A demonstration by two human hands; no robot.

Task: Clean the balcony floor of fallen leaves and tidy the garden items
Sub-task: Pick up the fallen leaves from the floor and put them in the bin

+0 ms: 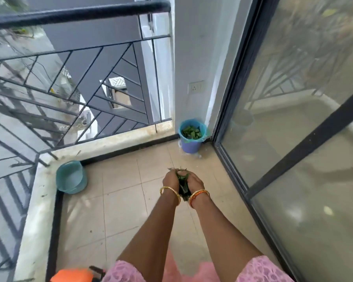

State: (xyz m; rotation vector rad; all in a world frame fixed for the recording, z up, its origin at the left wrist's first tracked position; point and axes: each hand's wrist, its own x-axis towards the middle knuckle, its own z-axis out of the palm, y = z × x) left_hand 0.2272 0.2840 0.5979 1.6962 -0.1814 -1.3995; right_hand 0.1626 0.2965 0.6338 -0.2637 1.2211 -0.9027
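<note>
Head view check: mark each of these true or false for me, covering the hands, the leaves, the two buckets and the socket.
1. Both hands, left and right, hold a bunch of leaves between them. True.
2. The blue bin in the corner is empty. False: green leaves already lie inside it.
3. The teal tub stands by the railing ledge, on the left. True.
4. The wall socket is mounted below the blue bin. False: it sits on the wall above it.
5. The hands are over the blue bin. False: they are short of it, above the tiled floor.

Green leaves (182, 185), a blue bin (190, 143), a teal bucket (71, 178), beige floor tiles (122, 202), pink patterned sleeves (263, 270).
</note>
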